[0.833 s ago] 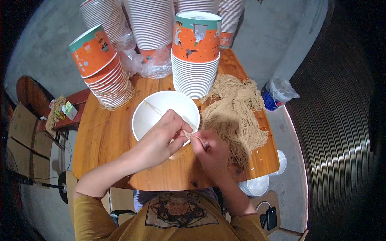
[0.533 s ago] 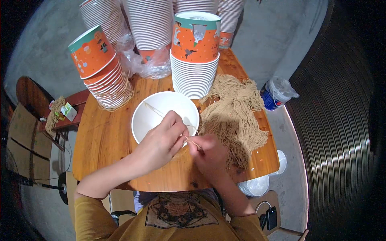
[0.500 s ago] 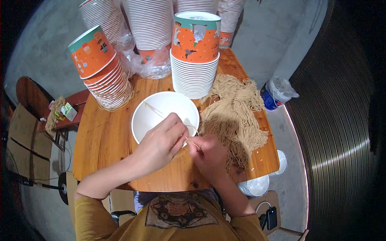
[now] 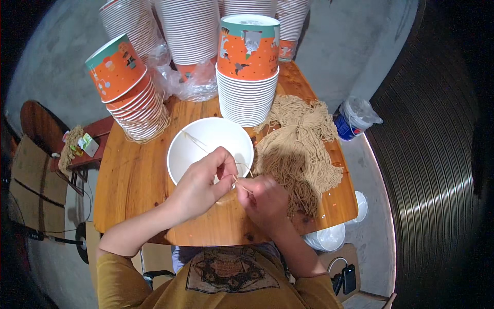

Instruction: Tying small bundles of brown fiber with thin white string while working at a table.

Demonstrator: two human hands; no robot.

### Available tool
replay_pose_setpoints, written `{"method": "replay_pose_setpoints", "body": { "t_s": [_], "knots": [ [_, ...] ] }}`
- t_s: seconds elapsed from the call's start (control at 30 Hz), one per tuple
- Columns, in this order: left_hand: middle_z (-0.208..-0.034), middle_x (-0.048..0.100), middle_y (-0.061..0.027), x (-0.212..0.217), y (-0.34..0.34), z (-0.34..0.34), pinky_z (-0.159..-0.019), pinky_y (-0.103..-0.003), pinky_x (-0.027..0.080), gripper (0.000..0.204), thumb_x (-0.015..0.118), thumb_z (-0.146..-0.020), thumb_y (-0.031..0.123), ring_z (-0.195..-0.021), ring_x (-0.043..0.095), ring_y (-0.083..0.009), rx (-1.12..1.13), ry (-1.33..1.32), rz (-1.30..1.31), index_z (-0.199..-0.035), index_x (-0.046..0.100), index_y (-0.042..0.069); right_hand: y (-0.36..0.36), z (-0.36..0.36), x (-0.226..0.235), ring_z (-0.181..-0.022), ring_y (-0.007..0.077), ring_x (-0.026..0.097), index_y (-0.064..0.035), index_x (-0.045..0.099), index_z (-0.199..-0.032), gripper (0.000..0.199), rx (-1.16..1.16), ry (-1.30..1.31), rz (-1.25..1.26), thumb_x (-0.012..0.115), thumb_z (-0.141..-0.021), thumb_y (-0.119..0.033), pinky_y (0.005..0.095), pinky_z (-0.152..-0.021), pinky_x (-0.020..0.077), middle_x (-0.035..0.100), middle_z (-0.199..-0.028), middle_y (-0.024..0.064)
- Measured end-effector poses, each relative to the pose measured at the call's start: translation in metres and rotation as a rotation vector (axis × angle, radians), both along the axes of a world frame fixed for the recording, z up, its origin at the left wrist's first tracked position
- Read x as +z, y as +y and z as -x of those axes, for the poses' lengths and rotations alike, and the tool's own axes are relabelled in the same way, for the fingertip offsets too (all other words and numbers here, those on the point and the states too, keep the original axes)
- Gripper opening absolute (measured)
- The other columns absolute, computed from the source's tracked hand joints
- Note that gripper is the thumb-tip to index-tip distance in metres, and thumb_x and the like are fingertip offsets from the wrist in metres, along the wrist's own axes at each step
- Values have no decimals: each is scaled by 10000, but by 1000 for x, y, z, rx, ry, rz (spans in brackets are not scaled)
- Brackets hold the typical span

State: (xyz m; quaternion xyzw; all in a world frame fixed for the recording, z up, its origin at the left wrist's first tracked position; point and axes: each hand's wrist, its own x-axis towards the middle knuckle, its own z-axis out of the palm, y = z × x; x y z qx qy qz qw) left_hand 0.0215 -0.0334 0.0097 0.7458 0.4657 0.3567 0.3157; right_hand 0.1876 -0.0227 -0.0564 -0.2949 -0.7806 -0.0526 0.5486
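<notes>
The left hand point(image 4: 203, 181) has thumb and forefinger drawn together on a thin beige strand point(image 4: 235, 179), and the right hand point(image 4: 264, 200) pinches it close by, fingers curled; whether a knot has formed there is too small to tell. That join sits at the near rim of an open white paper tub point(image 4: 181, 158), with more thin line slanting across its far inside wall. The handling looks partway through, since neither hand has let go of the strand. To the left, an upside-down stack of orange paper tubs point(image 4: 117, 77) has pale strings about its rims, apparently finished pieces. What seems left over is ample: a large heap of beige yarn point(image 4: 303, 139) lies right of the tub, and a taller inverted tub stack point(image 4: 247, 95) behind shows no strings on its visible side.
</notes>
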Motion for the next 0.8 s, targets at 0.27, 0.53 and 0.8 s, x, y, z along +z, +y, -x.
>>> {"method": "replay_pose_setpoints", "body": {
  "t_s": [0.27,0.53,0.8],
  "knots": [
    [-872,526,-22,-3,4,0,-747,-263,455,251,579,-846,-42,-779,518,-109,-76,-167,104,-1041,442,38,-11,-1,13,-631,217,608,-35,623,-848,134,31,261,828,624,-844,-168,335,-595,494,602,-752,114],
    [-874,535,-12,1,8,0,-771,-249,449,283,583,-862,-22,-793,507,-88,-77,-175,179,-1104,444,24,-9,-6,12,-616,250,594,-57,630,-947,143,45,219,740,624,-835,-146,365,-589,490,584,-736,112],
    [-871,534,-14,3,8,-1,-772,-243,448,278,579,-882,-4,-804,515,-88,-99,-136,197,-1122,442,26,-2,-9,3,-620,251,610,-120,670,-897,140,-62,28,290,680,-771,-61,347,-549,486,610,-721,83]
  ]
}}
